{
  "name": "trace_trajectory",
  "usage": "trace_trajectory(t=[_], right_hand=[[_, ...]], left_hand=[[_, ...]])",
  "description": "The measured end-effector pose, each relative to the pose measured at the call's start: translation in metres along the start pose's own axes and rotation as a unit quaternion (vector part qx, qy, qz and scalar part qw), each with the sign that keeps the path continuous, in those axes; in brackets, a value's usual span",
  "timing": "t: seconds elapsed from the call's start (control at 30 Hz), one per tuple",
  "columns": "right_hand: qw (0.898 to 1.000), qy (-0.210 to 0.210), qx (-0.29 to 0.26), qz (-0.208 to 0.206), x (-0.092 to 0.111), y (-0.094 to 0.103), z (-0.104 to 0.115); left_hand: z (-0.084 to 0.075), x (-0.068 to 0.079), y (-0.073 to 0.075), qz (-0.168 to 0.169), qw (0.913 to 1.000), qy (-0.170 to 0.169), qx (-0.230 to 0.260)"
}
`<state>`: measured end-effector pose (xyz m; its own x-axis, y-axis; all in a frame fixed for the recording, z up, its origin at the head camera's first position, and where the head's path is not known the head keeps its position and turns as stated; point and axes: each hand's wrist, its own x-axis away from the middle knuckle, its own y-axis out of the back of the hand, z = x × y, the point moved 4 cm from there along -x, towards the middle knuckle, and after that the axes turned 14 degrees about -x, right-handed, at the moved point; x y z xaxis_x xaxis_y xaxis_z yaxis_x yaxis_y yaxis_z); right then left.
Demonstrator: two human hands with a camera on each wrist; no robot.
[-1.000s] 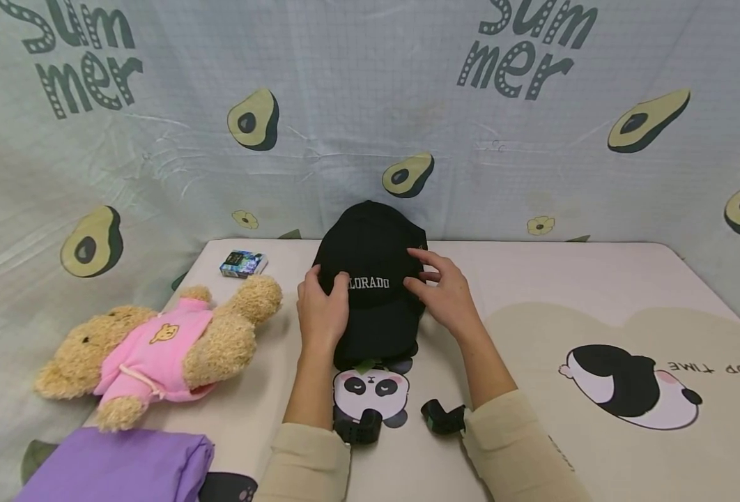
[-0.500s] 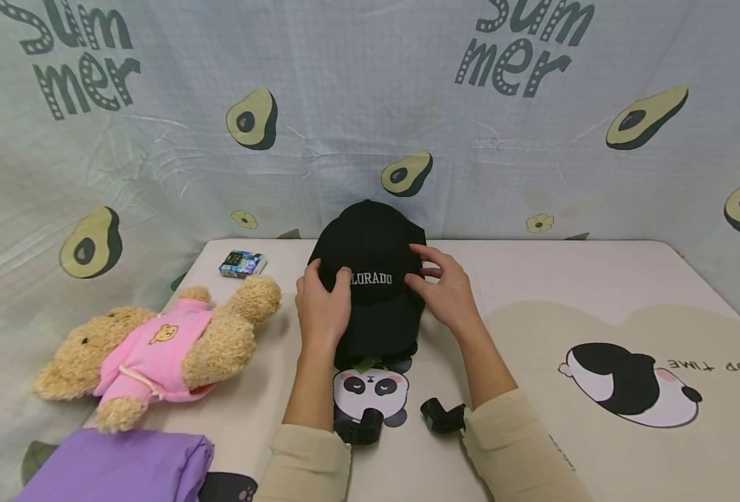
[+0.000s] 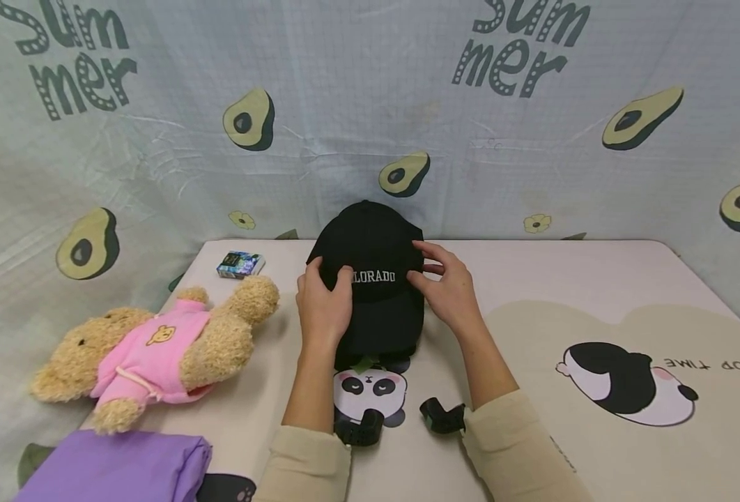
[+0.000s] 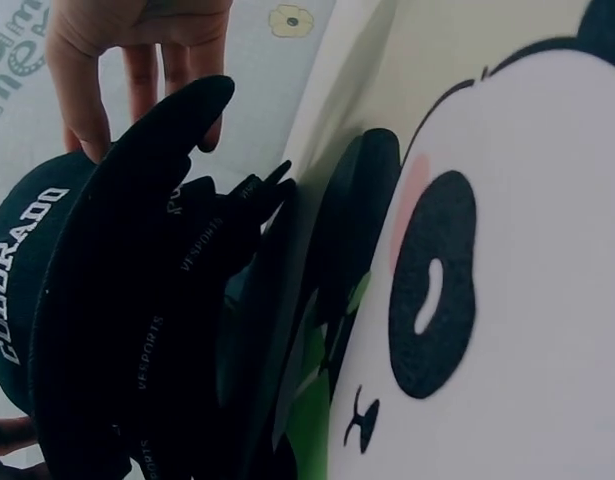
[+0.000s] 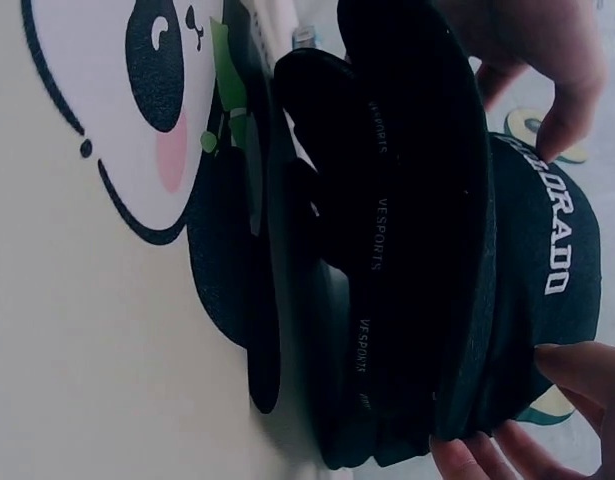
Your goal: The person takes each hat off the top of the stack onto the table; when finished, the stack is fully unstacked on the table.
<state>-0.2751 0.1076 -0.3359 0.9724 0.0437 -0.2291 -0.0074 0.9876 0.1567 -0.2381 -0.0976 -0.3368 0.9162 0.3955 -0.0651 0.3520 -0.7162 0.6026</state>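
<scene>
A black baseball cap (image 3: 370, 240) with white "COLORADO" lettering is held front-on between my two hands, brim toward me. My left hand (image 3: 322, 307) grips its left side, the thumb over the front and covering the first letters. On the opposite side my right hand (image 3: 448, 289) pinches the cap's edge between thumb and fingers. In the left wrist view the brim (image 4: 137, 180) sits above dark inner bands printed "VESPORTS". Seen from the right wrist, the cap's underside (image 5: 387, 260) is dark, and whether its lower part touches the table cannot be told.
At left lies a teddy bear (image 3: 157, 348) in a pink top. Behind it is a small blue patterned box (image 3: 240, 264); nearer me, folded purple cloth (image 3: 119, 467). The table cover (image 3: 533, 272) carries printed pandas. A patterned curtain (image 3: 326, 84) hangs behind the table.
The cap's front has turned slightly up and right in my hands, its lettering a little higher. Both hands keep their hold. The bear, box and cloth stay put.
</scene>
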Motion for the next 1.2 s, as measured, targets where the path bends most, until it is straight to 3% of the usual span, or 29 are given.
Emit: trace_trajectory(t=[1.2], right_hand=[[0.999, 0.003, 0.012, -0.031, -0.001, 0.025, 0.019]], left_hand=[[-0.026, 0.012, 0.001, -0.009, 0.9987, -0.045, 0.021]])
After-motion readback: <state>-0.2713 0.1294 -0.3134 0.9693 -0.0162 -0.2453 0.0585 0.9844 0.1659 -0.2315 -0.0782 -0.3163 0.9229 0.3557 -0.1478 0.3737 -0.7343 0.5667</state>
